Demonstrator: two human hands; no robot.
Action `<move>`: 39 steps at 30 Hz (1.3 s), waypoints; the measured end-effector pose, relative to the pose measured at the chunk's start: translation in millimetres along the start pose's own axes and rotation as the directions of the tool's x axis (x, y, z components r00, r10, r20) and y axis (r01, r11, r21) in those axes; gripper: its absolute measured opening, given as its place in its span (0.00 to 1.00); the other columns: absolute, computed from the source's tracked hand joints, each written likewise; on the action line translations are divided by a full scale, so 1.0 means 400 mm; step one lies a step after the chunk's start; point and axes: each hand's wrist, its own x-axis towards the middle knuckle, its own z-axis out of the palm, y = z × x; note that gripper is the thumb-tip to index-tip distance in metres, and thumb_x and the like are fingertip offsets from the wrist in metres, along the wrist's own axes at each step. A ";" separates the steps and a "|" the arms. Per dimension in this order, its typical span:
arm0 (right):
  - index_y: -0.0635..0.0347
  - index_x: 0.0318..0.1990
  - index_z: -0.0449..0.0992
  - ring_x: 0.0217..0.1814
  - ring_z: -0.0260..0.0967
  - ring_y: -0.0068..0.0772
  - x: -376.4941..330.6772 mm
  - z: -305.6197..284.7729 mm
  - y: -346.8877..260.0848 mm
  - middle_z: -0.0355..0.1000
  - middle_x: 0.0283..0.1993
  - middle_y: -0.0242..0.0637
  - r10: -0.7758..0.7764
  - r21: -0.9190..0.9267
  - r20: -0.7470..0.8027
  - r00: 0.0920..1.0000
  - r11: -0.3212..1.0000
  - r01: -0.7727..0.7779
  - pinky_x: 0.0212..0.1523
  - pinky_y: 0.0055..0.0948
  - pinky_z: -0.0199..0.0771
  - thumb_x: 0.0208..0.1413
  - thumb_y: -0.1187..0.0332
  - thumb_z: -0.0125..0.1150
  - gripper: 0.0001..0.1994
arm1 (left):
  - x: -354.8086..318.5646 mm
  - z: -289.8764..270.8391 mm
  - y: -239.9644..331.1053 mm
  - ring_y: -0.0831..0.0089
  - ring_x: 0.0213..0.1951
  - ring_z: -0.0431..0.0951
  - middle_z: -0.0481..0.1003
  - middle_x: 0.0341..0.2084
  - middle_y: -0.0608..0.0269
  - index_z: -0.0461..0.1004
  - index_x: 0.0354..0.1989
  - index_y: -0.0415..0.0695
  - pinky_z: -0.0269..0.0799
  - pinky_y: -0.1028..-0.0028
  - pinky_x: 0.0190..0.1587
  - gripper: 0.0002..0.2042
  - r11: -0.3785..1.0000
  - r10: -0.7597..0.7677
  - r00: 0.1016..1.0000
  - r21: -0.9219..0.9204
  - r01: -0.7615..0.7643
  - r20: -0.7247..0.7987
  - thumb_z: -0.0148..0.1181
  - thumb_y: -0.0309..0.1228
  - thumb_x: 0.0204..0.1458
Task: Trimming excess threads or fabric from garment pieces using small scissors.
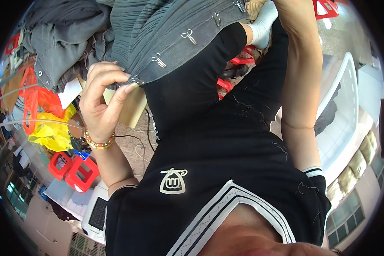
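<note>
A: Nearest the lens?
B: Black shirt with white striped collar, filling 6 o'clock. One white emblem on it.
A: Hands?
B: Left hand at 9 o'clock, thumb and forefinger pinched on one metal hook at the edge of a grey ribbed garment. One beaded bracelet on that wrist.
A: Hooks, count?
B: Five visible along the garment's edge, running from 10 up to 12 o'clock.
A: Right hand?
B: Forearm rises at 2 o'clock; the hand itself is cut off at the top, can't tell its grip.
A: Around?
B: Two red stools at 8 o'clock, yellow bag at 9, white crate at 3. More grey cloth heaped at 11.
</note>
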 end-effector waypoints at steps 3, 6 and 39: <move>0.66 0.42 0.78 0.30 0.66 0.10 0.036 0.040 0.020 0.75 0.32 0.26 -0.042 -0.751 -0.133 0.990 0.656 -0.073 0.29 0.13 0.64 0.55 0.76 0.64 0.08 | -0.016 -0.020 -0.008 0.65 0.36 0.73 0.74 0.30 0.59 0.76 0.33 0.37 0.67 0.71 0.42 0.08 0.996 -0.046 0.998 0.072 0.043 0.033 0.66 0.20 0.44; 0.68 0.50 0.75 0.28 0.61 0.09 0.019 0.088 0.036 0.68 0.29 0.20 -0.026 -0.776 -0.160 0.987 0.621 -0.110 0.29 0.14 0.60 0.52 0.79 0.65 0.16 | -0.030 -0.031 -0.029 0.67 0.35 0.73 0.75 0.31 0.59 0.76 0.34 0.38 0.67 0.72 0.41 0.06 0.988 -0.099 0.995 0.120 0.096 0.024 0.63 0.20 0.46; 0.66 0.43 0.79 0.24 0.52 0.07 -0.222 0.036 0.065 0.59 0.23 0.18 -0.072 -0.831 0.043 0.996 0.551 0.076 0.24 0.12 0.47 0.36 0.80 0.76 0.21 | 0.089 0.001 0.021 0.80 0.39 0.68 0.70 0.37 0.66 0.73 0.37 0.39 0.62 0.81 0.44 0.08 0.911 -0.221 0.954 -0.306 0.276 0.202 0.63 0.19 0.49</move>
